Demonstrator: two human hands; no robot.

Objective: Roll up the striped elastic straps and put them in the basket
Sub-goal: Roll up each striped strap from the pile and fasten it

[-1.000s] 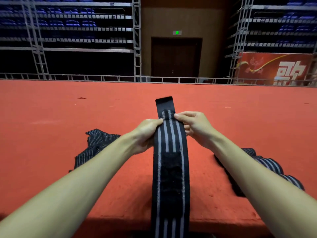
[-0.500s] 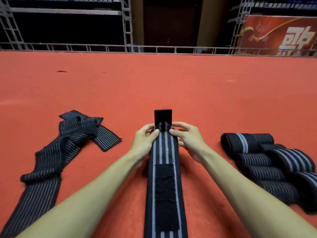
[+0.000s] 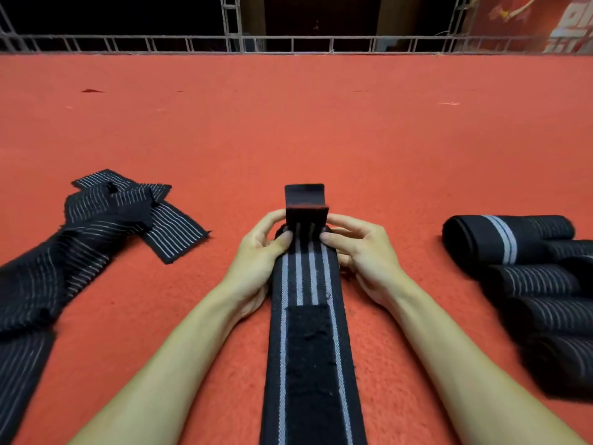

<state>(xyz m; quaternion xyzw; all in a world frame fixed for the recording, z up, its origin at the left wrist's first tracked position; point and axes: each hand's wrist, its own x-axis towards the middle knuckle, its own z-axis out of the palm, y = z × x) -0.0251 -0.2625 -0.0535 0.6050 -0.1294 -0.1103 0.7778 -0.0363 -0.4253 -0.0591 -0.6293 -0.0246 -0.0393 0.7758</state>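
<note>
The left hand (image 3: 256,255) and right hand (image 3: 356,248) pinch the striped strap (image 3: 305,316) at its folded far end, thumbs on top, fingers curled beneath.

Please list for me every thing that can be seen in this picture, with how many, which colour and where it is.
middle strap: one, black with pale stripes, laid flat on the carpet toward the camera, far end turned up
fastener patch: one, black, on the middle strap
loose straps: heap, count unclear, black with thin pale stripes, left
rolled straps: at least four, black with pale stripes, right, side by side
carpet: one, red, under everything
railing: one, grey metal, far edge of the carpet
banner: one, red and white, top right
left hand: pinches the strap's far end from the left
right hand: pinches it from the right
</note>
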